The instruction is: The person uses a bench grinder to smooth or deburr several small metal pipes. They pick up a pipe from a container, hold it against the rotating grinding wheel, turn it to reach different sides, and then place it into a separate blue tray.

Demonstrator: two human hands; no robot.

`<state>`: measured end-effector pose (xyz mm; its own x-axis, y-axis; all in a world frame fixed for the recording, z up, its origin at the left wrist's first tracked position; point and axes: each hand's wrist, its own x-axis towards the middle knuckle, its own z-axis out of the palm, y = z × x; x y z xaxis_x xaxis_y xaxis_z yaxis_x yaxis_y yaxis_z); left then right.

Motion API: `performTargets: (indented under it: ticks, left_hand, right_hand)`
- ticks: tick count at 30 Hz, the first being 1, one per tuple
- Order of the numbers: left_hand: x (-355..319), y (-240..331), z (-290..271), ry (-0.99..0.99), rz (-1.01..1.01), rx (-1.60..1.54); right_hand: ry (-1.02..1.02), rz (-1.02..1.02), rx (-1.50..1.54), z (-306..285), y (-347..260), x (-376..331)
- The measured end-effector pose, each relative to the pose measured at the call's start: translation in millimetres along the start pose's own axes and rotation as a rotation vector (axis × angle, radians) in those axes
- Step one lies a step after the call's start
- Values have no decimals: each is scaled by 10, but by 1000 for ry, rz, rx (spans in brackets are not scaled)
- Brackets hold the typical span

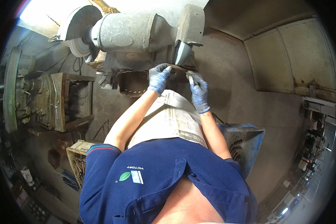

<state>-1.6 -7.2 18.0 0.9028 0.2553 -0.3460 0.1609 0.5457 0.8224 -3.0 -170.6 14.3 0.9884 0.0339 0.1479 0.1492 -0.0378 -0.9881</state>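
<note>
A slim brownish metal piece [179,68] spans the gap between my hands, just under the right wheel [182,54] of a grey bench grinder [125,31]. Whether it touches the wheel I cannot tell. My left hand [159,79], in a blue and grey work glove, pinches its left end. The gloved fingers of my right hand [199,92] close on the other end. Both forearms reach forward over a printed paper sheet [175,115] spread across my lap. A guard hood [190,26] covers the top of the right wheel.
At the grinder's left end sits a pale wheel [79,47] under a round guard. A ragged-rimmed container [132,84] stands below the motor. Boxes of metal parts flank me, one blue-edged [242,140], one pale [76,158]. Heavy machinery [41,99] fills the left.
</note>
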Motion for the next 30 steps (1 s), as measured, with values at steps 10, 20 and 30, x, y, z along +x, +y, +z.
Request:
performTargets:
  ticks: [10, 20, 30]
  left_hand:
    - [32, 133, -174, 42, 12, 167]
    - [151, -68, -12, -25, -70, 122]
    - [161, 125, -358, 9, 49, 216]
  right_hand:
    - [-99, 93, 33, 144, 90, 22]
    - [-77, 252, 53, -144, 240, 66]
    - [-170, 243, 248, 225, 233, 44]
